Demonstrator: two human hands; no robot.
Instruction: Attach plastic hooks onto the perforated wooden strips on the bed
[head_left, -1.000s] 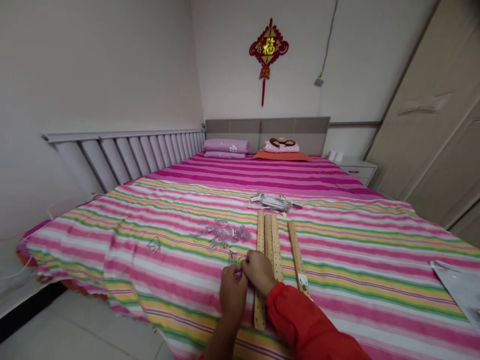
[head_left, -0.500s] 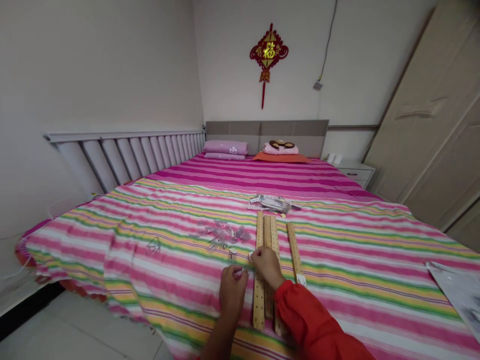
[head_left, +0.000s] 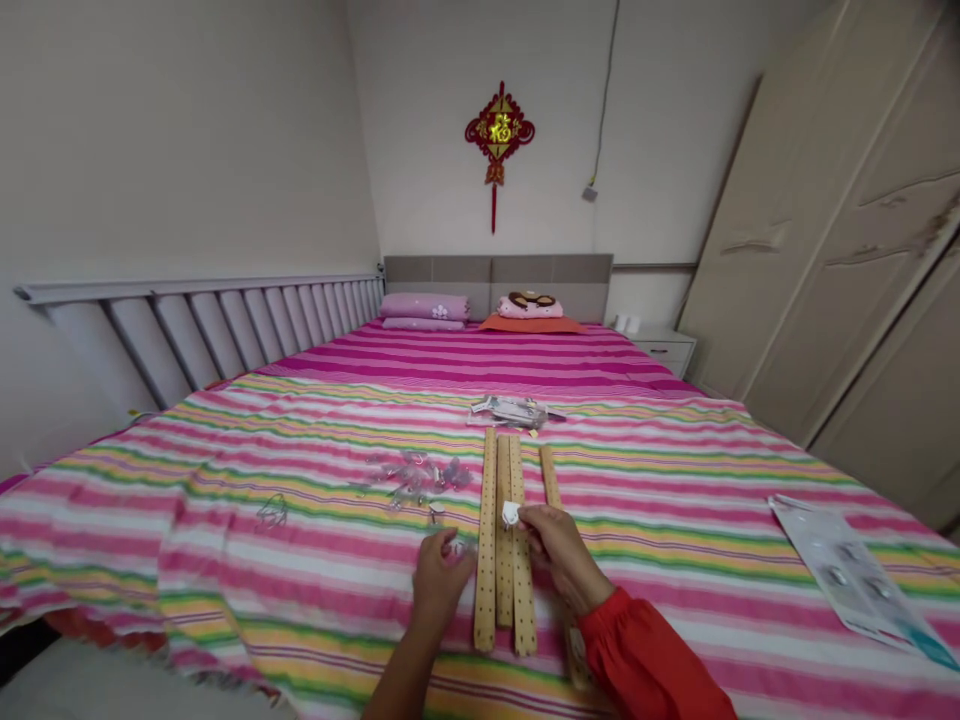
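My right hand (head_left: 561, 552) pinches a small white card (head_left: 511, 513) by its edge, above the perforated wooden strips. To the left of the strips, my left hand (head_left: 441, 578) is closed with its thumb and fingers around a small clear plastic bag (head_left: 460, 549), partly hidden by them. Under and between the hands lie a left wooden strip (head_left: 486, 560), a middle strip (head_left: 504, 580) and a right strip (head_left: 523, 600), side by side and dotted with holes. A separate wooden strip (head_left: 550, 475) runs partly beneath my right hand and sleeve.
Several small clear packets (head_left: 420, 475) lie left of the strips, with a wire-like tangle (head_left: 272, 511) farther left. Beyond the strips is a plastic package (head_left: 514, 411). A flat clear package (head_left: 847, 570) lies at right on the striped bedspread (head_left: 660, 480).
My right hand has moved away from my left, carrying the white card over the strips. The left hand stays beside them. The view has turned right.
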